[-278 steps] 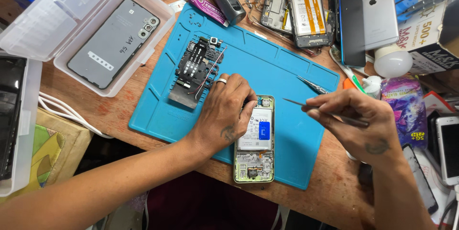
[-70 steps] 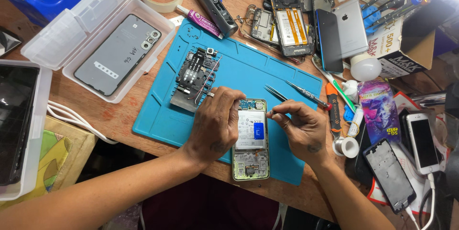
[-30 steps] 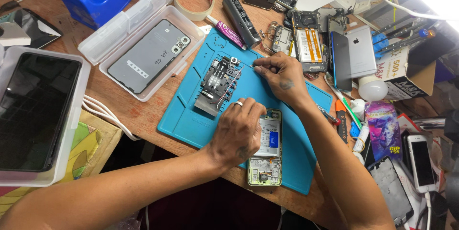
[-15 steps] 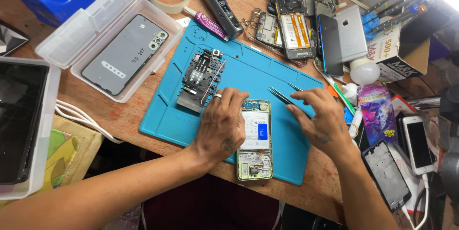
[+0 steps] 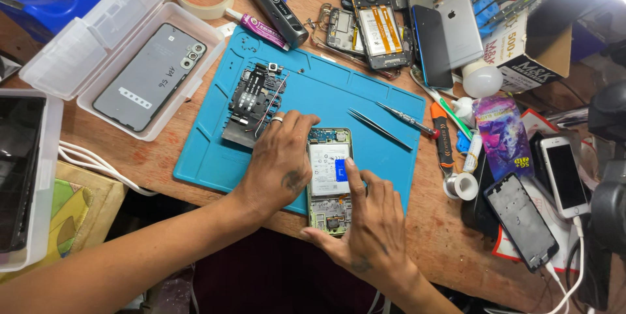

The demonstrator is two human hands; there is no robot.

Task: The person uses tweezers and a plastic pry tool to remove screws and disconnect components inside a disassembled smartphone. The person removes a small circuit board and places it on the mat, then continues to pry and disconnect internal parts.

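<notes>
**Blue mat, tweezers set down**

Blue silicone mat point(image 5: 215, 157) on the bench carries the opened phone point(image 5: 329, 180). The left hand point(image 5: 280, 164) steadies its edge, fingers curled; the right hand point(image 5: 372, 229), now empty, presses a fingertip on the battery. The tweezers point(image 5: 378, 128) lie beside the phone, released.

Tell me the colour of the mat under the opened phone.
The work mat is bright blue, seen best in the head view, lying on the brown wooden table.
</notes>
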